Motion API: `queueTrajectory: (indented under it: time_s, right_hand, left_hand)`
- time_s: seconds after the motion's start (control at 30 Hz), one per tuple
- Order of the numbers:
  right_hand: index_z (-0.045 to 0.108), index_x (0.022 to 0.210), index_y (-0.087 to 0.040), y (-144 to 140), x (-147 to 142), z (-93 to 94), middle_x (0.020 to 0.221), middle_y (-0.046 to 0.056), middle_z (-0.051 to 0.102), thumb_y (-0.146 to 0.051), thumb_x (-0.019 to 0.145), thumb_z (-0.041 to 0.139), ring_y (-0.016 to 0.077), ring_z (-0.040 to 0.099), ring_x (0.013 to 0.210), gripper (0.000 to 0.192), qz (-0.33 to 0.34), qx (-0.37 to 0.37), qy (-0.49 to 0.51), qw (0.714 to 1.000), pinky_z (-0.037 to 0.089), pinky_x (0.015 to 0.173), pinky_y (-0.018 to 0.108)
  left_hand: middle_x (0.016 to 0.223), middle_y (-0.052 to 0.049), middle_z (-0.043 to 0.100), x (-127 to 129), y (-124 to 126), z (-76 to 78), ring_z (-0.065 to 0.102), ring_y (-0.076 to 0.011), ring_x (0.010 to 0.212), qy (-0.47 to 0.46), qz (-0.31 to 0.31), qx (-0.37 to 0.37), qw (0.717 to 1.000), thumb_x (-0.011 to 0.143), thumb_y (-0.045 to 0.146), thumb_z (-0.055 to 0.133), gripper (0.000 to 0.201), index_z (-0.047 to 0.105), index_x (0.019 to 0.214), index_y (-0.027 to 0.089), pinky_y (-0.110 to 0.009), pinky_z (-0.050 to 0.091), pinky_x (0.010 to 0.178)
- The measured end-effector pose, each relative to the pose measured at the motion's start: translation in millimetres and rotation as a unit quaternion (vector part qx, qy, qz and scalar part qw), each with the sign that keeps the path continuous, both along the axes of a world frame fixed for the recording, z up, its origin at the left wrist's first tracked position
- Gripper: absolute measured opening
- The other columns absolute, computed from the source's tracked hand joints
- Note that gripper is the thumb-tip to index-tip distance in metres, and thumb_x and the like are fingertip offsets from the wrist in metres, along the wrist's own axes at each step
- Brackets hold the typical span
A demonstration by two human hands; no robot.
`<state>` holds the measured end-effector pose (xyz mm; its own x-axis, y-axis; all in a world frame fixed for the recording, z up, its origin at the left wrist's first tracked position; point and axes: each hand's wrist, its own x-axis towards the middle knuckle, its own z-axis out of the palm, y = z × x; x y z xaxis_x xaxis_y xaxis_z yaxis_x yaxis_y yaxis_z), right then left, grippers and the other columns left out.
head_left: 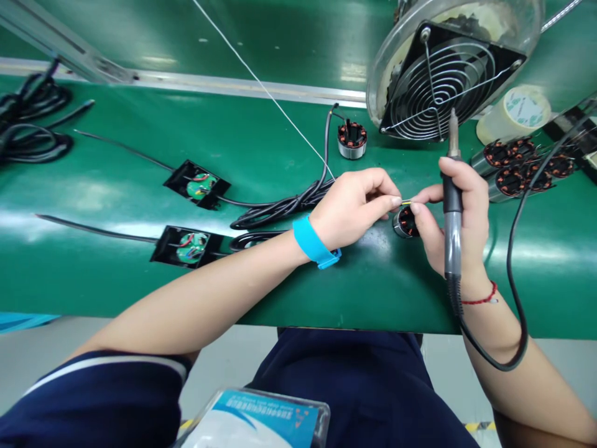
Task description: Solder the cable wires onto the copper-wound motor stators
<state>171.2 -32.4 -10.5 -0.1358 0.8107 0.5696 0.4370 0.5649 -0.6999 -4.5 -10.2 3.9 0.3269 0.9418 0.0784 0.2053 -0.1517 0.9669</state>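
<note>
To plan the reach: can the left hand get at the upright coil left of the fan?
Probably yes: nothing visible blocks the left hand from the coil, but its fingertips seem busy with a wire.

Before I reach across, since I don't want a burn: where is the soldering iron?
In the head view, right of centre, the soldering iron is in the right hand, its tip pointing toward the caged fan.
</note>
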Motion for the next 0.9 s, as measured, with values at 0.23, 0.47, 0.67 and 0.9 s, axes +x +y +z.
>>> queueTrajectory:
  time_s: [0.23,0.47,0.67,0.9]
  right_hand:
    - [0.049,0.13,-0.034,0.9,-0.9,-3.6,0.089,-0.003,0.067,-0.029,0.087,0.067,0.0178,0.068,0.074,0.047,-0.019,-0.058,0.04,0.997,0.059,0.074,0.036]
    - [0.046,0.134,-0.032,2.2,1.5,-8.4,0.088,0.0,0.066,-0.032,0.087,0.067,0.0188,0.068,0.076,0.051,-0.005,-0.077,0.05,0.996,0.059,0.073,0.036]
    - [0.047,0.131,-0.034,2.2,0.1,-7.7,0.091,-0.002,0.064,-0.03,0.086,0.067,0.0164,0.067,0.075,0.05,0.004,-0.071,0.057,0.996,0.058,0.065,0.032]
    - [0.048,0.129,-0.032,-2.0,-6.8,-5.7,0.082,-0.004,0.062,-0.025,0.088,0.064,0.0154,0.064,0.07,0.044,-0.006,-0.068,0.068,0.995,0.057,0.062,0.032]
  left_hand:
    - [0.076,-0.001,0.071,-0.5,-2.7,-0.8,0.063,-0.0131,0.071,0.056,0.022,0.084,0.995,0.084,0.023,0.063,0.012,0.067,0.075,0.016,-0.026,0.05,0.07]
    - [0.078,-0.002,0.072,-1.1,-3.8,-2.1,0.063,-0.0137,0.073,0.075,0.027,0.119,0.99,0.087,0.027,0.061,0.016,0.07,0.078,0.016,-0.026,0.05,0.072]
    - [0.078,-0.003,0.069,-3.3,-1.0,-5.1,0.062,-0.0142,0.074,0.105,-0.02,0.212,0.971,0.086,0.021,0.058,0.014,0.066,0.076,0.017,-0.027,0.049,0.074]
    - [0.076,-0.001,0.066,-0.9,-2.7,-3.6,0.058,-0.0126,0.069,0.104,0.004,0.153,0.983,0.086,0.021,0.055,0.011,0.063,0.078,0.017,-0.026,0.047,0.068]
